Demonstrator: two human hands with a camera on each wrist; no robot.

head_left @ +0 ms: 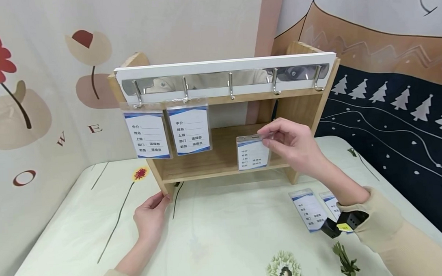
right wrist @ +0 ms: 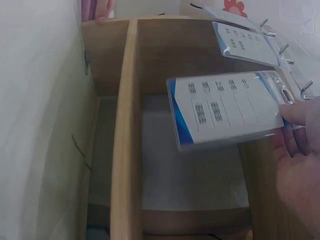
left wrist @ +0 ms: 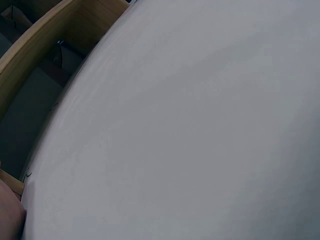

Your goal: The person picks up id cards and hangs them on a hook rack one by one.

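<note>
My right hand [head_left: 292, 145] pinches a clear-sleeved name badge [head_left: 251, 155] by its top right corner, in front of the shelf's lower opening. In the right wrist view the same badge [right wrist: 225, 107] is held near its slotted top end, below the hooks. Two more badges [head_left: 147, 134] [head_left: 189, 129] hang from the two leftmost metal hooks of the white rail [head_left: 226, 66]. At the lower left, my left hand [head_left: 150, 215] grips the foot of the wooden shelf [head_left: 222, 170] between thumb and fingers. The left wrist view shows mostly pale cloth.
Two badges [head_left: 308, 210] [head_left: 331, 203] lie on the tablecloth [head_left: 217, 235] at the right, one partly behind the right wrist's camera [head_left: 350, 221]. Three hooks to the right on the rail carry nothing. Patterned curtains [head_left: 202, 25] stand behind the shelf.
</note>
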